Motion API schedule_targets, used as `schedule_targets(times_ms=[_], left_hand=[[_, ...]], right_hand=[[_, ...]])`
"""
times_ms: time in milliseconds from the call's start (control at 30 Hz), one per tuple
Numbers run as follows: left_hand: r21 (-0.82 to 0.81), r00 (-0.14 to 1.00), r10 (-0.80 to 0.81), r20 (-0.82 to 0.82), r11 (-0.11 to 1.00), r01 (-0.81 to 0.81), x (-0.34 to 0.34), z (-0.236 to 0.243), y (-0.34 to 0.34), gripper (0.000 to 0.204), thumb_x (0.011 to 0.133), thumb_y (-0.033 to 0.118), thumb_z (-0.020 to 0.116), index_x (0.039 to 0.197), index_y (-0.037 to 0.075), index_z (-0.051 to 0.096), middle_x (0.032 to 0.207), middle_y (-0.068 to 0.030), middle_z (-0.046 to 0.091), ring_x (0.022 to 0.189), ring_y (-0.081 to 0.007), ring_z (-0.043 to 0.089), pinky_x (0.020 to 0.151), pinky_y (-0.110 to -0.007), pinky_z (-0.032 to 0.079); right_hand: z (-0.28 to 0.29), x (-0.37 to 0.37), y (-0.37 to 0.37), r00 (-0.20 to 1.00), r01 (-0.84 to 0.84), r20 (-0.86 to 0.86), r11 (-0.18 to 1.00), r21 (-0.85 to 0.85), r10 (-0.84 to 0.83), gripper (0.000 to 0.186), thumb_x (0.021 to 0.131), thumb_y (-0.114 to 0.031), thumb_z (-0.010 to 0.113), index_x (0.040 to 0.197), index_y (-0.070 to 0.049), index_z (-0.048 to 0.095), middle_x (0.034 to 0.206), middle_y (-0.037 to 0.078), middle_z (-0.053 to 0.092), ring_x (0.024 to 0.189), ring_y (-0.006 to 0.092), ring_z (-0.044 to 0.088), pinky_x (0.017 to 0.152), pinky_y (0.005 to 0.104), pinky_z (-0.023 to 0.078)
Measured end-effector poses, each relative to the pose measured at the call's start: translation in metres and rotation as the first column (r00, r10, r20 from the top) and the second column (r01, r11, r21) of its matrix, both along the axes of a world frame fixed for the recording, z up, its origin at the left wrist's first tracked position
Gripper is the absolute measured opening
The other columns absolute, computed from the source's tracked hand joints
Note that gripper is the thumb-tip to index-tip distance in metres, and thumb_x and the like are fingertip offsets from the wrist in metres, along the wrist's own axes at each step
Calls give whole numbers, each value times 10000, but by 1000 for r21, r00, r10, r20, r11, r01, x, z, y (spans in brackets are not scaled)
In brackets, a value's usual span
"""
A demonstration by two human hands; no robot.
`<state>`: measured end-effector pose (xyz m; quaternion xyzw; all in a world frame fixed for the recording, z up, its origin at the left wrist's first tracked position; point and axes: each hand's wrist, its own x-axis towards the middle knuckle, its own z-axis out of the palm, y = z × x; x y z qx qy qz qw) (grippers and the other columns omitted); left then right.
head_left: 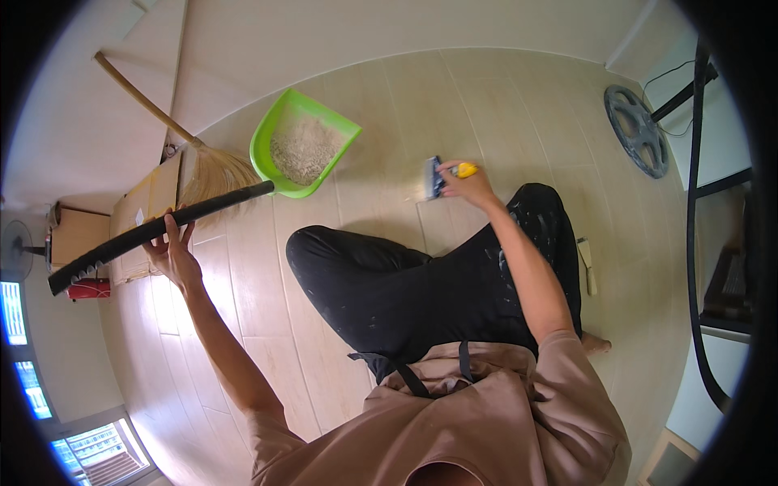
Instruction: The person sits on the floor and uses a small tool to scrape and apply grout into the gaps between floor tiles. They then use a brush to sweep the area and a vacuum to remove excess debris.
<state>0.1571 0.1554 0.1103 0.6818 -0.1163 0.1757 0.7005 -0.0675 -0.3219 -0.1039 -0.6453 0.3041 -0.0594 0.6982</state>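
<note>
My left hand (175,255) is raised off the floor at the left, its fingers closed around a long black bar (130,239). The bar tilts up to the right and has small notches along the underside of its lower left end. Low over the floor ahead of my right knee, my right hand (468,185) grips a hand tool (463,170) with a yellow handle and a wide dark head. Its pale left edge is blurred, so whether it is a brush or a scraper cannot be made out. A bright green dustpan (262,154) holding pale, dusty debris (306,152) lies between my hands, farther off.
A straw broom (212,172) leans on the wall behind the bar, by a cardboard box (150,198). A pale-handled tool (588,267) lies beside my right knee. A grey round base (638,132) with a pole stands far right. A fan (18,247) is at the left.
</note>
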Motion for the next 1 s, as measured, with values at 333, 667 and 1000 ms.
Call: schedule_targets(times_ms=[333, 667, 1000], left_hand=[[265, 976, -216, -18, 940, 213, 14, -6, -79, 421, 975, 108, 714, 1319, 18, 489, 1174, -183, 673, 1077, -302, 716, 778, -388, 676], [493, 933, -353, -65, 802, 338, 3, 6, -138, 337, 970, 45, 697, 1256, 27, 520, 1101, -134, 704, 971, -242, 751, 754, -314, 642], [546, 944, -320, -76, 779, 309, 25, 4, -137, 366, 951, 59, 717, 1248, 6, 510, 1074, -117, 714, 938, -228, 740, 720, -319, 635]], right_hand=[[72, -31, -64, 983, 179, 150, 697, -694, -103, 195, 891, -120, 706, 1072, -60, 749, 831, 131, 727, 741, 231, 736, 670, 377, 563], [1, 32, 70, 981, -178, -115, 511, -841, 154, 114, 819, -172, 702, 864, -67, 705, 827, 204, 706, 802, 427, 679, 721, 519, 530], [15, 10, 12, 991, 46, -22, 498, -866, -130, 92, 800, -100, 689, 874, -51, 713, 784, 212, 690, 770, 424, 684, 716, 517, 536]])
